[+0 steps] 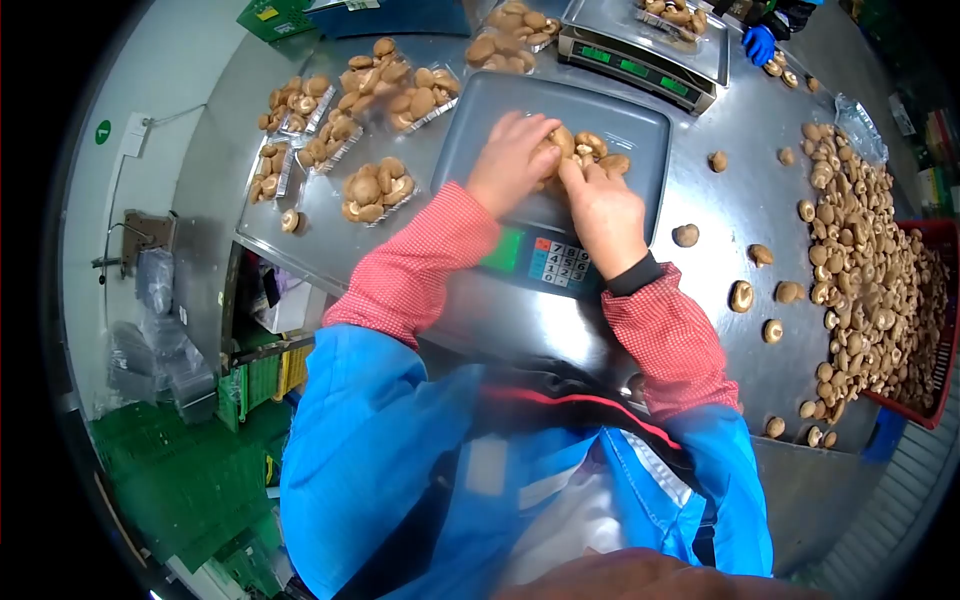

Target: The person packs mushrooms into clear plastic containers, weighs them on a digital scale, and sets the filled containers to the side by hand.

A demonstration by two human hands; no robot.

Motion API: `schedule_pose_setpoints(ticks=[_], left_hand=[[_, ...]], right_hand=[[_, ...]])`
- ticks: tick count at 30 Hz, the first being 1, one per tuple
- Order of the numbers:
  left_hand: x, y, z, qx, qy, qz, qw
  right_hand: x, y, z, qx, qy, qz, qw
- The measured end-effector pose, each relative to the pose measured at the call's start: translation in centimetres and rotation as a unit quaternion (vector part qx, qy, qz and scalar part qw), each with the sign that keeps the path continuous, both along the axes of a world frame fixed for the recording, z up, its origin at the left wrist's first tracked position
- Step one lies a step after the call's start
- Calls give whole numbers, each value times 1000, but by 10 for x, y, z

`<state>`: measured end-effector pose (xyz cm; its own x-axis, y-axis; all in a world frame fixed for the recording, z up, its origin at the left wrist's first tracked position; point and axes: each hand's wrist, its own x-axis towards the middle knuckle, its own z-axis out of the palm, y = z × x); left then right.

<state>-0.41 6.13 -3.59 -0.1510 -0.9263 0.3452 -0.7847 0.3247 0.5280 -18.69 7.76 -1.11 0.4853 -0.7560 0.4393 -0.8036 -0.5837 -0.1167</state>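
Brown shiitake mushrooms (591, 143) lie in a small heap on the grey pan of a weighing scale (480, 110). From the left, my left hand (513, 163) curls its fingers over a mushroom at the heap's near-left side. My right hand (607, 212) presses in from the near right, thumb and fingers closed on mushrooms in the same heap. The two hands almost meet there, partly hiding what lies between them. Just below the pan, the scale's keypad (562, 263) and lit green display show between my forearms.
Several packed trays of mushrooms (378, 188) stand left of the scale. A second scale (640, 65) holds a tray behind. On the right, a large mushroom pile (860, 270) spills from a red crate (935, 395); loose ones dot the steel table. Another person's blue-gloved hand (759, 44) is far right.
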Motion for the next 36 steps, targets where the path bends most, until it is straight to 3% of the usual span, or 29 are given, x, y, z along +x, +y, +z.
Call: schedule_pose_setpoints(ticks=[2, 6, 8, 10, 12, 15, 19, 20, 22, 25, 28, 31, 32, 36], left_hand=[[-7, 7, 13, 12, -18, 17, 1000], [-3, 3, 3, 8, 134, 28, 991], [2, 4, 3, -10, 231, 34, 972], [0, 2, 20, -42, 184, 13, 982], [-7, -8, 18, -75, 74, 0, 994], [-17, -9, 13, -2, -35, -12, 999], [-15, -5, 19, 25, 29, -19, 999], [-9, -7, 14, 52, 172, 2, 984], [8, -3, 2, 106, 449, 47, 886], [36, 12, 13, 148, 561, 122, 805], [69, 32, 8, 158, 535, 158, 814], [93, 44, 2, 184, 476, 173, 842], [94, 48, 4, 185, 496, 169, 832], [80, 46, 11, 163, 419, 138, 883]], right_hand=[[3, 0, 1, 30, -12, 11, 999], [-20, -5, 7, 118, -141, 112, 977], [-35, -4, 9, 101, -186, 31, 977], [-46, -4, 15, 39, -167, -64, 983], [-44, -4, -1, 69, -134, -45, 988], [-42, -7, -26, 47, -102, -48, 993], [-52, -2, -15, 148, -169, -48, 973], [-59, 3, -9, 142, -195, -47, 969], [-78, 21, 0, 114, -212, -54, 969], [-121, 59, -4, 123, -222, -63, 965], [-154, 114, -14, 155, -219, -99, 958], [-173, 160, -28, 198, -135, -157, 958], [-173, 173, -31, 224, -138, -155, 952], [-169, 194, -42, 231, -110, -112, 960]])
